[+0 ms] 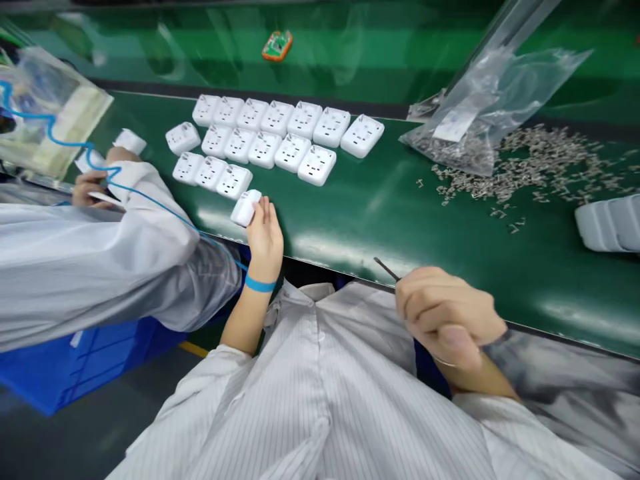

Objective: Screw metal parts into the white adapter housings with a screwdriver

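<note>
My left hand [266,240], with a blue band at the wrist, is at the front edge of the green bench. Its fingers are against a white multi-outlet plug adapter [246,208], which it grips, tilted, just in front of the rows. Several more white plug adapters [317,165] lie beyond it with their pins and slots facing up. My right hand [445,313] is closed in a fist over the bench edge, farther right. From it sticks out a thin dark tool [386,268], its tip pointing left; the handle is hidden in my fingers.
Loose metal pieces [530,160] are heaped at right beside a clear plastic bag [475,127] of them. A grey tray [610,223] stands at the right edge. A co-worker's sleeve [150,200] and hands are close on my left, with a blue cable [165,207] across. An orange-edged circuit board [277,45] lies behind.
</note>
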`<state>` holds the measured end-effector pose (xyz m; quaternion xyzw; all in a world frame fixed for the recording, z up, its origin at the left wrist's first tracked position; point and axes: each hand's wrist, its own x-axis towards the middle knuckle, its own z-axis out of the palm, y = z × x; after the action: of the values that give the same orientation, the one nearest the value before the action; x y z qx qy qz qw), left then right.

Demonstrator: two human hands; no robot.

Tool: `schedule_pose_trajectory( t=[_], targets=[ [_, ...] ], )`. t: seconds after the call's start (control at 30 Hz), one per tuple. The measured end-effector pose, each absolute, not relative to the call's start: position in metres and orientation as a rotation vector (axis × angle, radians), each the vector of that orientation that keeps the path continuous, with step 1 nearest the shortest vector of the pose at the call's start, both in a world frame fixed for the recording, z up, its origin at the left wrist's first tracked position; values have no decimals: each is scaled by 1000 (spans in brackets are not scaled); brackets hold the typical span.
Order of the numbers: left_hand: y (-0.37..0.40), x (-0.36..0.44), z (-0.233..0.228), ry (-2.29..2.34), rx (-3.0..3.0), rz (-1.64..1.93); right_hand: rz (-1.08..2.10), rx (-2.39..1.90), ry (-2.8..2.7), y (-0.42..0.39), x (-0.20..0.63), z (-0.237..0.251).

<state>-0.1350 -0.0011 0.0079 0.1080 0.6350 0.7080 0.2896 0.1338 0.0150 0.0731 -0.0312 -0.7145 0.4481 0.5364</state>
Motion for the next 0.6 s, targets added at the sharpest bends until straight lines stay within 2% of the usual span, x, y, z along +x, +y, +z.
schedule_pose_trajectory(
  t=[0.17,0.33,0.47,0.6],
  targets=[
    [16,-148,28,1560,236,1781,1020,16,-1562,6,120,75],
    [-4,-133,47,1314,470,1528,876,-127,-1550,-5,132,52],
    [-2,-86,45,1338,843,1413,617,-280,-1794,-5,151,28],
    [37,-5,44,1308,1400,1149,318,-358,-1755,-4,184,33]
  ],
)
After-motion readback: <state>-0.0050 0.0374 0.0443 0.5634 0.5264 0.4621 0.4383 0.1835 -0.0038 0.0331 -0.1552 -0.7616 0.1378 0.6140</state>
